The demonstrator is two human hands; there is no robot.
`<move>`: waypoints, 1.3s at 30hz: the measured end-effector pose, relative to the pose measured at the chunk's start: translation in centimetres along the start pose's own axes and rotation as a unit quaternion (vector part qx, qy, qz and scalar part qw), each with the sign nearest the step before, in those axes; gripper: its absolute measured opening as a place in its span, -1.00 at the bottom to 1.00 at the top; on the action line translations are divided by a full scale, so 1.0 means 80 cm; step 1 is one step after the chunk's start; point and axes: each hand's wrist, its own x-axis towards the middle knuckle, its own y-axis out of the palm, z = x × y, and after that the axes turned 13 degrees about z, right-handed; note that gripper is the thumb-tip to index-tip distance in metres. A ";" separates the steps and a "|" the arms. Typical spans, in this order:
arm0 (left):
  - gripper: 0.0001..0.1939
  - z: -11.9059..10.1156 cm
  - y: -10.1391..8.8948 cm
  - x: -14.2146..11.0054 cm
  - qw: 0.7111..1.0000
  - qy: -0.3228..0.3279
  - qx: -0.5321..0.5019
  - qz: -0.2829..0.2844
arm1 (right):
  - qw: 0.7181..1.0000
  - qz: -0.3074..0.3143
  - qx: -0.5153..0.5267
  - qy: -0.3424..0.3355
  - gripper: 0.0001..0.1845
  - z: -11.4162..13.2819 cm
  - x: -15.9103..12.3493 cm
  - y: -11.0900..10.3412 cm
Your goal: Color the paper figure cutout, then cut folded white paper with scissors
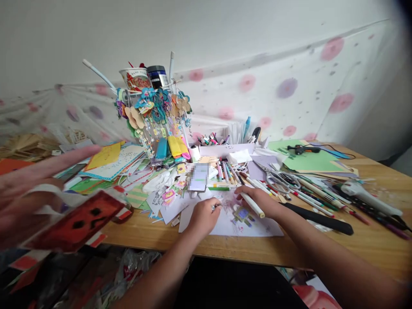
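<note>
My right hand (pixel 262 199) is closed around a thick white marker (pixel 253 205), whose blunt end points toward me. Below it, a small green and purple coloured figure (pixel 243 213) lies on the white paper sheet (pixel 206 229). My left hand (pixel 202 216) rests at the left part of this sheet, fingers pinched together; a small pale bit shows between them, too small to name. Just beyond my hands, a phone (pixel 199 177) with a blurred screen leans upright.
Another person's hand (pixel 19 201) at the left holds a red paper figure (pixel 77 221). Scissors (pixel 278 178), loose pens and a black-handled tool (pixel 322 219) lie right. A decorated rack (pixel 157 107) carries a paper bowl (pixel 137 78) and a dark jar (pixel 157 77).
</note>
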 end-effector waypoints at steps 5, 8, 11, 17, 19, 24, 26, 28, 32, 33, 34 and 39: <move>-0.82 0.007 0.006 -0.008 1.000 -0.008 -0.023 -0.013 | 1.000 0.005 0.008 0.009 -0.71 -0.007 0.007 0.006; -0.82 0.006 0.012 -0.011 1.000 -0.004 -0.027 -0.016 | 1.000 0.003 0.017 0.006 -0.73 -0.006 0.009 0.007; -0.82 0.005 0.016 -0.012 0.999 -0.002 -0.027 -0.018 | 0.999 0.004 0.033 -0.007 -0.72 -0.005 0.017 0.010; -0.82 0.008 0.014 -0.012 0.999 -0.012 -0.028 -0.026 | 0.992 0.045 0.104 -0.048 -0.71 -0.004 0.030 0.010; -0.80 0.009 0.012 -0.015 0.999 -0.017 -0.026 -0.042 | 0.987 0.043 0.142 -0.062 -0.68 0.004 0.036 0.002; -0.81 -0.012 0.023 -0.036 0.998 0.047 -0.003 -0.037 | 0.970 0.002 0.216 -0.109 -0.62 0.063 0.076 -0.041; -0.83 -0.028 0.038 -0.043 0.995 0.098 0.012 -0.006 | 0.964 -0.024 0.234 -0.121 -0.61 0.096 0.101 -0.057; -0.82 -0.044 0.059 -0.046 0.980 0.187 0.057 0.037 | 0.959 -0.051 0.247 -0.126 -0.62 0.127 0.127 -0.069; -0.90 -0.060 0.107 -0.042 0.926 0.312 0.159 0.141 | 0.952 -0.105 0.266 -0.111 -0.62 0.173 0.175 -0.073; -0.88 -0.061 0.117 -0.040 0.917 0.324 0.172 0.154 | 0.950 -0.113 0.271 -0.104 -0.62 0.182 0.184 -0.071; -0.86 -0.061 0.125 -0.039 0.912 0.328 0.183 0.163 | 0.948 -0.118 0.277 -0.098 -0.61 0.189 0.192 -0.069; -0.78 -0.057 0.140 -0.038 0.908 0.330 0.186 0.178 | 0.938 -0.131 0.306 -0.093 -0.61 0.218 0.206 -0.057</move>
